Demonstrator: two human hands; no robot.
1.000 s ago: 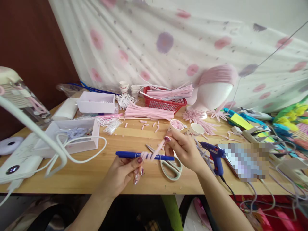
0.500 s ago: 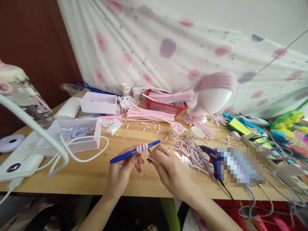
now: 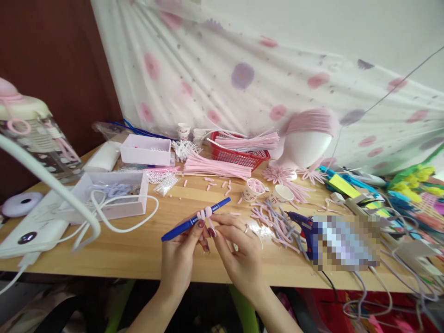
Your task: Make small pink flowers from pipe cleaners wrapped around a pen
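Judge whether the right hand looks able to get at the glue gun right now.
Probably yes: mostly low, loose stem pieces lie between the right hand and the glue gun, though that hand's fingers hold the pink stem wrapped around the blue pen.

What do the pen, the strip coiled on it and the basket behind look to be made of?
Pen: probably hard plastic, smooth blue with a slight sheen.
Pink strip: soft-looking with a matte, fuzzy surface, perhaps chenille; any wire core is hidden.
Basket: likely molded plastic, given its even red color and regular open grid.
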